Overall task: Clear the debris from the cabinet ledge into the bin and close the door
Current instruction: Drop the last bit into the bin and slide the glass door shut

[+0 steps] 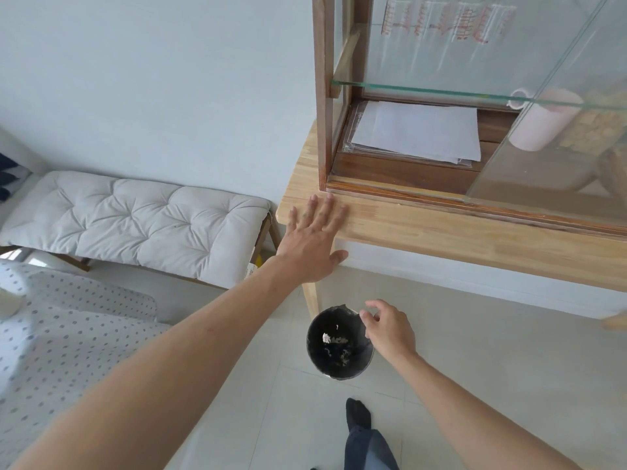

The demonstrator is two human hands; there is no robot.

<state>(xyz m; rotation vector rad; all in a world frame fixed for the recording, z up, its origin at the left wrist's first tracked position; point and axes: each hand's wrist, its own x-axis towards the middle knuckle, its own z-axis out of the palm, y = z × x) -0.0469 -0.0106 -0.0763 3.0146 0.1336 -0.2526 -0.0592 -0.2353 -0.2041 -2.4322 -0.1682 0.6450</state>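
Note:
My left hand (314, 240) lies flat with fingers spread on the corner of the light wooden table (441, 228), fingertips touching the ledge (390, 191) at the cabinet's front. My right hand (388, 329) hovers over the rim of a small black-lined bin (325, 361) on the floor, fingers loosely curled, thumb and forefinger close together; whether anything is pinched between them I cannot tell. White scraps lie inside the bin. The wood-framed glass cabinet (324, 96) has its sliding glass door (543, 137) pushed to the right, leaving the left side uncovered.
Inside the cabinet lie white papers (417, 130) and a pink mug (539, 120) behind the glass. A cushioned bench (135, 218) stands at the left wall. A dotted fabric surface (68, 334) is at the lower left. My socked foot (358, 413) stands on pale floor tiles.

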